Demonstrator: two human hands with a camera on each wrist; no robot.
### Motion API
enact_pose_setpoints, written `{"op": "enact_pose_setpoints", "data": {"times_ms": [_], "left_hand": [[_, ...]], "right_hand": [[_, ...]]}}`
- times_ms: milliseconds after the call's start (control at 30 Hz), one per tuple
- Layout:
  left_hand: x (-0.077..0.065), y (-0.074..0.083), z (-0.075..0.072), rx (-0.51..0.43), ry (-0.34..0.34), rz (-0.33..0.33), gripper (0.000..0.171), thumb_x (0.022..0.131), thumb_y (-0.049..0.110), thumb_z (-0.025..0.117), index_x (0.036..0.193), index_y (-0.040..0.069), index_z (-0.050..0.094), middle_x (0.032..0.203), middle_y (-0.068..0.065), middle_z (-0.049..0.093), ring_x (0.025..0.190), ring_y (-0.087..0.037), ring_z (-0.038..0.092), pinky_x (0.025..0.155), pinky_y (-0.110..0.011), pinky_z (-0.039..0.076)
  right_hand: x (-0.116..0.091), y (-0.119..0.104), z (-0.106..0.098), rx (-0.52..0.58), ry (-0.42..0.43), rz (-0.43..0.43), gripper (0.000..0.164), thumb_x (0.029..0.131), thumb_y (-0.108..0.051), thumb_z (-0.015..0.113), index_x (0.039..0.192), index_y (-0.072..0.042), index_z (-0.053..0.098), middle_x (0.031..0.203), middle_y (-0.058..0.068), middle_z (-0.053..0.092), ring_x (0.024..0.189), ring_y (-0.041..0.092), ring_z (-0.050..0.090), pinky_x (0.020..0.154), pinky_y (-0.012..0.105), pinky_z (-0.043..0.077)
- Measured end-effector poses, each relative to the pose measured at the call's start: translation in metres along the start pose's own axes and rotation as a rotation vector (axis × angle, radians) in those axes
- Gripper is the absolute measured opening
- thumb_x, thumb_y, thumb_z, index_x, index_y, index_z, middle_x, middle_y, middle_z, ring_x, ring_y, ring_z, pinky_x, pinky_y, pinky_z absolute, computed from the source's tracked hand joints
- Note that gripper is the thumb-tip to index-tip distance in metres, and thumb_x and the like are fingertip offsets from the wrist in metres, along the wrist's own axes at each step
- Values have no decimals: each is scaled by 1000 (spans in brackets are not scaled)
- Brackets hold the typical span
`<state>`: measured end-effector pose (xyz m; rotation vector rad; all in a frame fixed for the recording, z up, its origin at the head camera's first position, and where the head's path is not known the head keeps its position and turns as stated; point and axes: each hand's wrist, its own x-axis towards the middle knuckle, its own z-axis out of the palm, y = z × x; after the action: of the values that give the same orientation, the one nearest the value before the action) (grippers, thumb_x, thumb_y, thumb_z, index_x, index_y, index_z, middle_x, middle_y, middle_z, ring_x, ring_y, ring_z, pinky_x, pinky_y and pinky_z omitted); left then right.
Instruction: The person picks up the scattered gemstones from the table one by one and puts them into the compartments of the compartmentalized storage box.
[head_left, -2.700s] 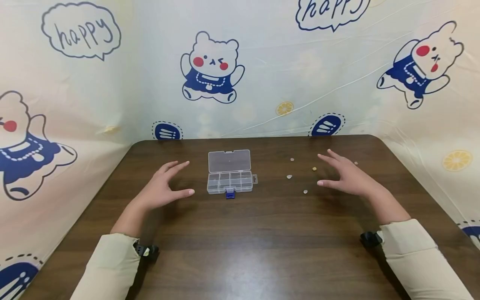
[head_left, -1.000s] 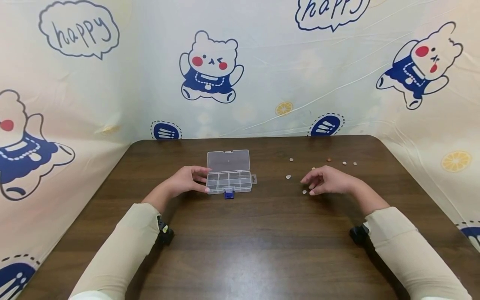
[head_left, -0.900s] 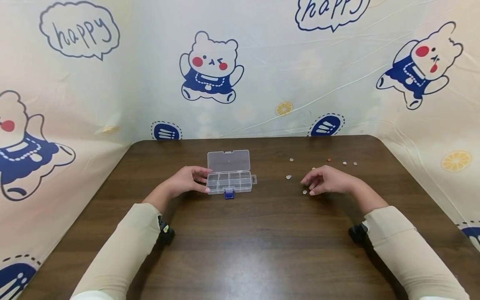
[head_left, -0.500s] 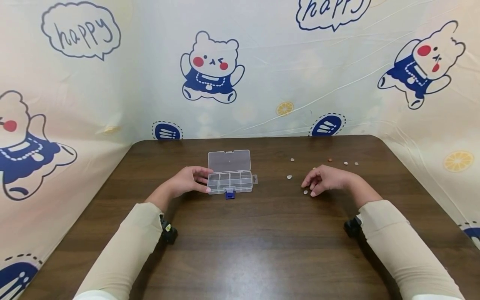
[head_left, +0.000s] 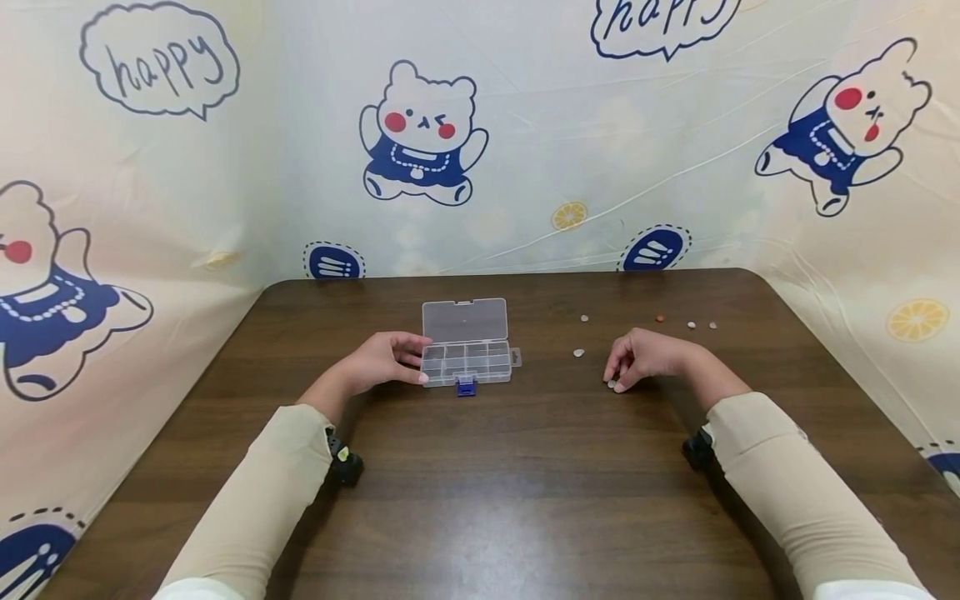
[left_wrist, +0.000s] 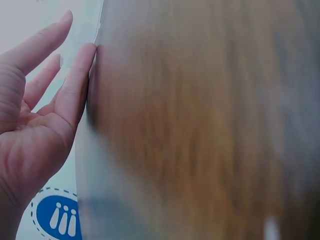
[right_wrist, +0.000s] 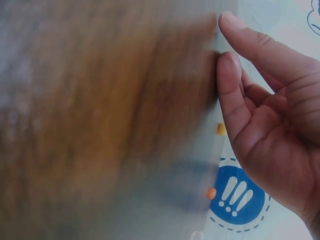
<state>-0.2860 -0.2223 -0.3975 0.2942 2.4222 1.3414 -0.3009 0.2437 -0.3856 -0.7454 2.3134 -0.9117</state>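
A clear plastic compartment box [head_left: 467, 362] stands with its lid [head_left: 465, 320] raised at the back and a blue latch [head_left: 466, 388] in front. My left hand [head_left: 378, 362] holds the box's left end, thumb at the front corner, fingers at the back one. On the right, my right hand [head_left: 647, 357] reaches down with thumb and forefinger at a small whitish pebble-like piece [head_left: 612, 384], pinching it at the tabletop. In the right wrist view, the thumb and fingers bend toward each other at the table edge, the piece out of sight there.
Other small pieces lie on the brown table [head_left: 480, 467]: whitish ones [head_left: 578, 353] left of and behind the right hand, and a reddish one [head_left: 660, 318]. A yellow piece [right_wrist: 221, 129] shows in the right wrist view. A printed cloth [head_left: 525, 167] hangs behind the table.
Both hands came in from raised, spread poses. The left reached the box, which has since slid slightly right. The right lowered and closed its fingertips on the whitish piece.
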Motion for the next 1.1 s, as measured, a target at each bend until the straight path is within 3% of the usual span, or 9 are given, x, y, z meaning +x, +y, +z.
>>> {"op": "enact_pose_setpoints", "data": {"times_ms": [567,833,1100], "left_hand": [[5,6,7,4,0,-1,68,76,8,84,137,6,55,127,-18,57,111,-29,59,96,-39,49],[-14,35,8,33,-27,0,65,79,3,81,137,-3,52,126,-24,55,112,-35,57,95,-39,50],[0,10,7,35,1,14,68,75,9,85,136,5,55,126,-17,57,111,-30,59,96,-39,49]], "right_hand": [[-1,-2,1,-27,10,21,11,80,-9,80,89,-6,75,85,4,63,70,17,54,64,26,46],[-7,2,1,33,12,-16,14,81,-9,79,92,-2,73,82,6,68,69,15,55,64,27,50],[-6,0,3,84,57,-6,13,82,-4,77,93,0,72,83,10,71,72,19,61,69,33,56]]}}
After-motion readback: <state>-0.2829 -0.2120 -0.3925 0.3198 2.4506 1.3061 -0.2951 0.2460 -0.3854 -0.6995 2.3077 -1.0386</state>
